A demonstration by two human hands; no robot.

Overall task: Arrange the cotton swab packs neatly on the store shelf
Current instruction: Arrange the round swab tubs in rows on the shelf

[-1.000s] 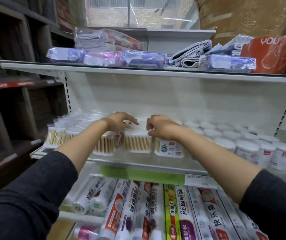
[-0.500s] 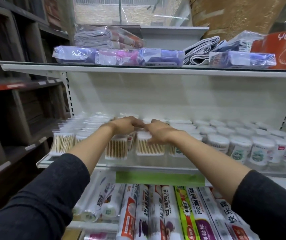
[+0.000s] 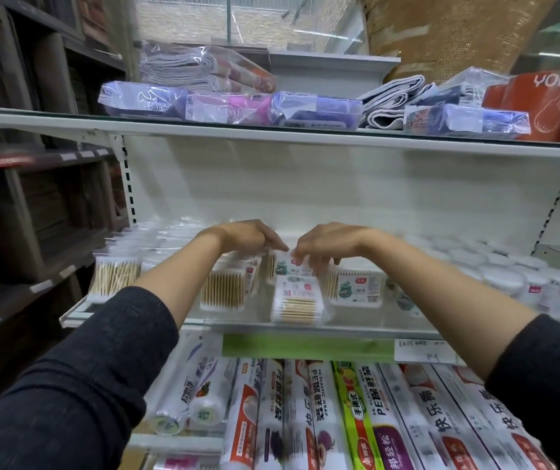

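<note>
Left hand point(image 3: 241, 236): reached over the middle row of swab packs, fingers curled down onto the top edge of an upright pack; grip partly hidden and blurred, so pinch or mere touch could not be told.
Right hand point(image 3: 326, 244): reached in beside the left, fingertips point(image 3: 300, 261) bent down on the same upright pack point(image 3: 283, 264); looked like a light pinch, not plainly shown.
Fallen pack point(image 3: 297, 300): lay flat near the front of the shelf point(image 3: 136, 315), just below and in front of both hands, label up, swabs running crosswise.
Standing packs point(image 3: 222, 290): stood on edge in rows left of centre, swab sticks upright.
Boxed swabs point(image 3: 356, 286): stood just right of the fallen pack, label facing forward.
Round tubs point(image 3: 502, 283): filled the right part of the shelf, apart from the hands.
Step in hand: judged to be squaring up the centre row.
Technique: best done by steadying the upright pack with one hand, lifting the flat pack by its top edge with the other, and setting it on edge flush with its neighbours.
Risk: thin packs likely to topple in a chain if nudged.
Below: rolls of plastic wrap point(image 3: 359, 418) on the lower shelf.
</note>
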